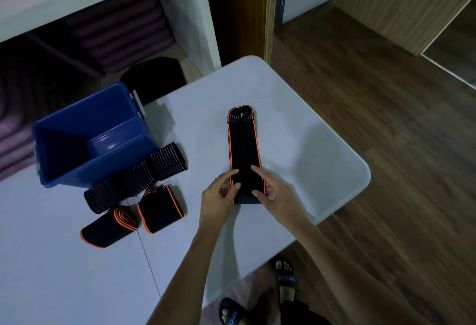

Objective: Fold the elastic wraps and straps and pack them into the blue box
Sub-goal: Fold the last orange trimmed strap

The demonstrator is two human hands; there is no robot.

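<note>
Black orange-edged strap lies lengthwise on the white table | left hand and right hand pinch its near end | step: starting the fold | next: likely carry that end toward the far end, edges aligned | blue box to the left looks empty

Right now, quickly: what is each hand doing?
Left hand: pinching the near end of the orange-edged black wrap.
Right hand: pinching the same end from the other side.
</note>
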